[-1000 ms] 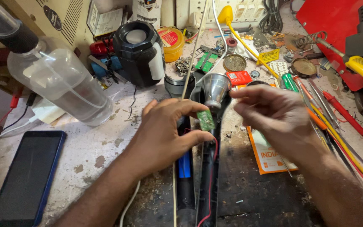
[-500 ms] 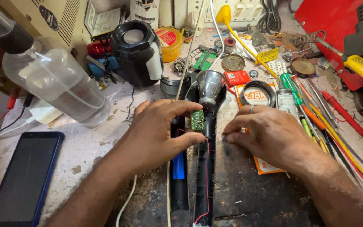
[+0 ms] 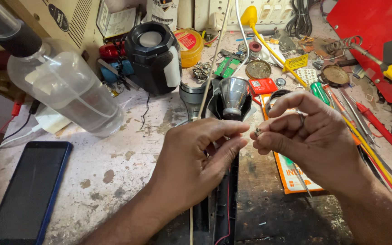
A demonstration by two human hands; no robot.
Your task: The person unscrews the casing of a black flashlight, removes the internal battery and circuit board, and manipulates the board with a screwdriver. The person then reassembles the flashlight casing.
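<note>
In the head view, the left hand lies over the long black opened torch body that runs down the middle of the worn, stained workbench, its thumb and forefinger brought together near the torch's neck; whether they grip anything between them cannot be told. The right hand hovers just beside it, thumb and forefinger pinched shut on a tiny silver-grey metal part, with a ring on one finger. Just beyond both hands stands the torch's shiny silver cone-shaped reflector, at the head of the black body. A thin red wire runs along the opened body below the left hand. Under the right wrist lies an orange and white printed card. To the left lies a clear plastic bottle with a black cap on its side, and near the left edge a dark smartphone with a blue rim lies flat, well apart from the hands. Behind the reflector sits a black lantern-shaped lamp. To the right lie a green-handled screwdriver and a red probe.
</note>
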